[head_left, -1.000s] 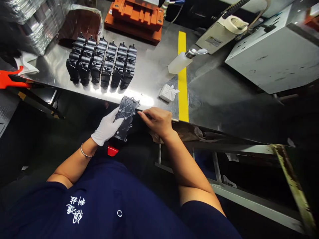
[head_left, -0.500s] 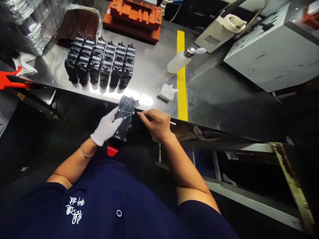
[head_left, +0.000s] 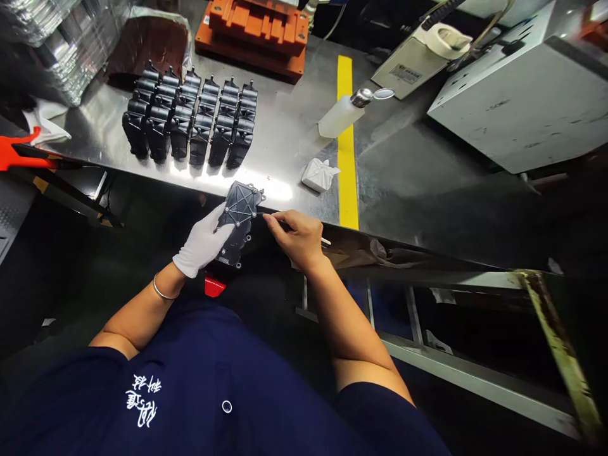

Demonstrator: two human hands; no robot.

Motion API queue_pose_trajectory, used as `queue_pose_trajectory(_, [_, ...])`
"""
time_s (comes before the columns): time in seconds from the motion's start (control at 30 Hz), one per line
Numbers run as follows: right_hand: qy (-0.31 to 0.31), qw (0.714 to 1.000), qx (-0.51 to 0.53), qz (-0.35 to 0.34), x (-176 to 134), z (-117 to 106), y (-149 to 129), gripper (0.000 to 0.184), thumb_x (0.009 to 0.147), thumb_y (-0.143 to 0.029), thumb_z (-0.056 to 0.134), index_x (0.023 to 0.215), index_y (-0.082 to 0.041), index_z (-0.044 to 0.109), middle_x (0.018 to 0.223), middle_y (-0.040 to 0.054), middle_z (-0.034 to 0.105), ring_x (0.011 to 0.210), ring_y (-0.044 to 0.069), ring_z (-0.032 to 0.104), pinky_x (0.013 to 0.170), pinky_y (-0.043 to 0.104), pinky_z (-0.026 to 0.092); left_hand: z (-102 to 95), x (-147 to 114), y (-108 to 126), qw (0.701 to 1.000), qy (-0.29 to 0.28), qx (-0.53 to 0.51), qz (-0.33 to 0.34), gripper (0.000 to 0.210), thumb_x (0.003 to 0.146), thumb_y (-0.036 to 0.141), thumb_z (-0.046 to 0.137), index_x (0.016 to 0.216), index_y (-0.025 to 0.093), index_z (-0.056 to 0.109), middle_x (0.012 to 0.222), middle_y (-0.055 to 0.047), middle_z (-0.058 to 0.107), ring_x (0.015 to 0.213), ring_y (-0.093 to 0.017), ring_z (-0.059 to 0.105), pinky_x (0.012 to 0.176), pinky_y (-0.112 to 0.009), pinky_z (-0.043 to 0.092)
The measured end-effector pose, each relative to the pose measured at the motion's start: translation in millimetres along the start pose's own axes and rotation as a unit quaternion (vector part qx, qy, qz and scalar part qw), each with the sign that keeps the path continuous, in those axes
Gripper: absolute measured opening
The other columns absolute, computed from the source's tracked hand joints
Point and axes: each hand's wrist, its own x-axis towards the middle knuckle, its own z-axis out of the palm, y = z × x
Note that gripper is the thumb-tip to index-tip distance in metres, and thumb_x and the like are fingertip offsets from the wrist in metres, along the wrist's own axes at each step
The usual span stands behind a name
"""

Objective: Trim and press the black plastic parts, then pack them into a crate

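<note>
My left hand (head_left: 203, 244), in a white glove, is closed on a black ribbed plastic housing (head_left: 240, 206) just off the bench's front edge. Small round bosses line the part's side. My bare right hand (head_left: 299, 237) pinches a thin tool, its pale handle end (head_left: 325, 242) sticking out behind the fist. The slim tip meets the right edge of the housing near a boss; whether it sits inside the hole I cannot tell. Several similar black plastic parts (head_left: 190, 120) stand upright in a row on the metal bench (head_left: 280, 120).
An orange fixture (head_left: 251, 41) sits at the back. A white squeeze bottle (head_left: 339, 117) and a folded white cloth (head_left: 319, 175) are by a yellow tape strip (head_left: 348, 190). Farther right is a grey metal box (head_left: 517, 107); clear plastic trays (head_left: 66, 50) are stacked at the left.
My right hand has shifted very slightly, and the pale handle end behind it has moved a little left and down. The left hand and the housing look almost unmoved.
</note>
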Motion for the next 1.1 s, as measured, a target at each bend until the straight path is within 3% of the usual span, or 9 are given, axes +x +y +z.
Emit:
queue_pose_trajectory(0.37, [-0.027,0.998,0.035,0.053,-4.8,-1.9,-3.2,0.032,0.089,-0.043,0.056,0.072,-0.019,0.070,0.069,0.0051,0.073,0.059,0.016,0.065,0.057,0.026,0.045,0.3,-0.4,-0.1,1.000,0.001,-0.010,-0.010,0.052,0.083,0.023,0.060,0.134,0.017,0.055,0.114,-0.006,0.071,0.108,-0.022,0.065,0.096,-0.032,0.052])
queue_pose_trajectory(0.63, [-0.011,0.995,0.042,0.085,-12.2,0.6,-19.5,0.031,0.089,-0.041,0.058,0.071,-0.019,0.070,0.067,0.0047,0.071,0.059,0.014,0.064,0.056,0.025,0.043,3.0,0.6,-2.6,1.000,0.001,-0.011,-0.009,0.053,0.083,0.024,0.060,0.135,0.014,0.054,0.121,-0.009,0.068,0.109,-0.021,0.064,0.098,-0.032,0.050])
queue_pose_trajectory(0.73, [-0.018,0.992,0.088,0.093,-12.9,1.6,-20.6,0.030,0.088,-0.042,0.059,0.071,-0.019,0.070,0.067,0.0041,0.070,0.059,0.014,0.063,0.056,0.025,0.043,0.8,0.5,-2.5,1.000,-0.003,-0.009,0.002,0.052,0.084,0.025,0.059,0.135,0.015,0.054,0.122,-0.009,0.068,0.110,-0.022,0.064,0.098,-0.033,0.050])
queue_pose_trajectory(0.8, [0.012,0.983,0.129,0.127,-11.8,-0.2,-16.4,0.030,0.085,-0.044,0.061,0.073,-0.018,0.070,0.069,0.0040,0.069,0.061,0.014,0.062,0.059,0.026,0.045,-6.2,-2.0,0.1,0.999,-0.041,-0.004,0.003,0.053,0.084,0.025,0.060,0.136,0.016,0.054,0.122,-0.009,0.068,0.109,-0.023,0.065,0.098,-0.035,0.051])
queue_pose_trajectory(0.9, [0.048,0.954,0.206,0.214,-9.7,-6.9,-7.5,0.037,0.075,-0.054,0.069,0.085,-0.018,0.071,0.075,0.0044,0.070,0.066,0.015,0.062,0.060,0.027,0.048,-24.5,-9.9,9.1,0.983,-0.181,0.003,-0.018,0.054,0.082,0.024,0.064,0.135,0.017,0.056,0.126,-0.010,0.066,0.114,-0.026,0.063,0.100,-0.039,0.050])
queue_pose_trajectory(0.93, [0.014,0.940,0.242,0.240,-9.8,-9.5,-5.3,0.042,0.072,-0.056,0.071,0.089,-0.017,0.071,0.075,0.0040,0.070,0.064,0.015,0.061,0.057,0.026,0.047,-31.5,-12.9,13.0,0.972,-0.233,0.006,-0.029,0.054,0.081,0.024,0.065,0.135,0.018,0.056,0.128,-0.009,0.065,0.117,-0.026,0.061,0.102,-0.039,0.049])
queue_pose_trajectory(1.0, [-0.132,0.894,0.326,0.278,-12.7,-13.4,-3.7,0.051,0.067,-0.060,0.073,0.093,-0.016,0.073,0.066,0.0022,0.067,0.053,0.012,0.055,0.047,0.024,0.041,-44.6,-18.0,21.0,0.948,-0.313,0.019,-0.053,0.054,0.081,0.024,0.067,0.134,0.020,0.057,0.128,-0.008,0.065,0.120,-0.026,0.060,0.102,-0.040,0.048])
queue_pose_trajectory(1.07, [-0.281,0.819,0.402,0.297,-19.1,-14.1,-6.1,0.056,0.064,-0.063,0.073,0.089,-0.014,0.074,0.058,0.0009,0.063,0.042,0.009,0.046,0.039,0.022,0.031,-55.1,-21.5,27.0,0.931,-0.354,0.037,-0.079,0.053,0.079,0.025,0.070,0.131,0.021,0.060,0.123,-0.008,0.068,0.115,-0.026,0.063,0.098,-0.038,0.051])
queue_pose_trajectory(1.1, [-0.326,0.783,0.437,0.302,-23.3,-13.1,-8.9,0.057,0.061,-0.064,0.075,0.088,-0.013,0.075,0.057,0.0014,0.063,0.041,0.008,0.045,0.037,0.021,0.028,-59.3,-22.8,29.0,0.925,-0.365,0.044,-0.093,0.052,0.078,0.026,0.071,0.129,0.021,0.061,0.120,-0.008,0.069,0.111,-0.026,0.065,0.095,-0.037,0.053])
